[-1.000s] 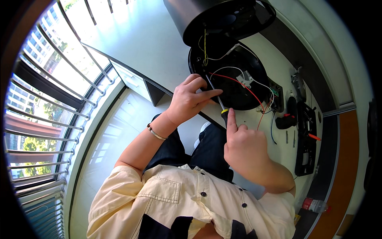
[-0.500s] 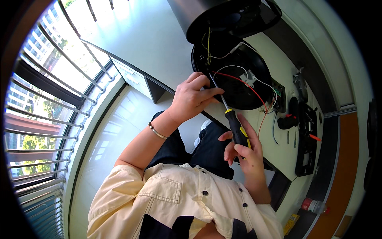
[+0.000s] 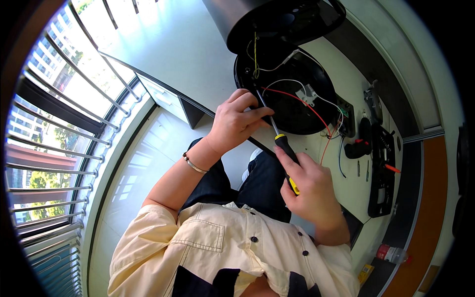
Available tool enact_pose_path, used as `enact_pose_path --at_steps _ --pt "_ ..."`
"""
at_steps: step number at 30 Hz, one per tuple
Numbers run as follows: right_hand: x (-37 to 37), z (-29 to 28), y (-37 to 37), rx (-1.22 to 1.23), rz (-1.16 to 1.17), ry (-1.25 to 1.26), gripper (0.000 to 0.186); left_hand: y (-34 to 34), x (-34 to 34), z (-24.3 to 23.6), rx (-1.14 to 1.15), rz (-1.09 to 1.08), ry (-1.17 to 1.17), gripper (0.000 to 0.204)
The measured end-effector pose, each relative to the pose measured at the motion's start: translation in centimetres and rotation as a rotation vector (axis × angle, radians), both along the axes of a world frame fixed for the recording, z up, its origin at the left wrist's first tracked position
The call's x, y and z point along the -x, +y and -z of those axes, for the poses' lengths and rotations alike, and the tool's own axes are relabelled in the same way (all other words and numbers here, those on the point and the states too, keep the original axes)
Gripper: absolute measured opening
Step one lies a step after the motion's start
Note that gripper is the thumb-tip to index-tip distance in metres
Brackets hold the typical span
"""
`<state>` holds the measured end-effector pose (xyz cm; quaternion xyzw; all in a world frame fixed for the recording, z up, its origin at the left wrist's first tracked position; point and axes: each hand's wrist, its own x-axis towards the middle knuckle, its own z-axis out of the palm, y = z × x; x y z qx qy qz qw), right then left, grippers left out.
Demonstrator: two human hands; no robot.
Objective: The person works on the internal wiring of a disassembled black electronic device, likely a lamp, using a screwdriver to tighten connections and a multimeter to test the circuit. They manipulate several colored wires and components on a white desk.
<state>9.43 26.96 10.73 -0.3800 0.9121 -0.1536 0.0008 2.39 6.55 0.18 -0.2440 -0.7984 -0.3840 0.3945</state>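
A screwdriver point(image 3: 285, 150) with a black and yellow handle slants up into a round black appliance base point(image 3: 297, 126) on the table. My right hand point(image 3: 312, 185) is closed around its handle. My left hand point(image 3: 240, 121) has its fingers curled at the metal shaft, one finger lying across it at the base's near left rim. The screwdriver's tip is deep in the dark base and hard to make out. A red wire point(image 3: 302, 100), a white wire and yellow-green wires run over the base, near a small metal bracket point(image 3: 308, 94).
A dark cylindrical housing point(image 3: 222, 22) stands behind the base, joined by wires. To the right lie a circuit board point(image 3: 348, 117), a black power tool point(image 3: 360, 148), small bits and an open tool case point(image 3: 381, 193). A bottle point(image 3: 393, 254) lies at the lower right.
My right hand has turned over and closed around the screwdriver handle, where its fingers were loosely spread before. My left hand stays at the shaft. The view has shifted slightly.
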Motion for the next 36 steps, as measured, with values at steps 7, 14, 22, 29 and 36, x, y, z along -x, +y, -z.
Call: enact_pose_path --at_steps 7,14,22,29,36 --pt "0.3 -0.2 0.2 -0.176 -0.129 0.163 0.063 0.1 0.0 -0.1 0.022 -0.007 -0.004 0.031" --pt "0.4 2.2 0.5 0.582 0.085 -0.492 0.082 0.0 0.1 0.0 0.004 0.004 -0.008 0.030" --pt "0.0 3.5 0.8 1.308 0.261 -1.447 0.077 0.1 0.2 0.1 -0.011 0.034 -0.010 0.031" --pt "0.7 2.1 0.5 0.715 0.231 -0.786 0.067 0.2 0.3 0.3 -0.014 0.004 0.025 0.031" --pt "1.4 -1.5 -1.1 -0.279 -0.084 0.037 0.072 0.2 0.4 0.3 -0.018 0.008 0.043 0.031"
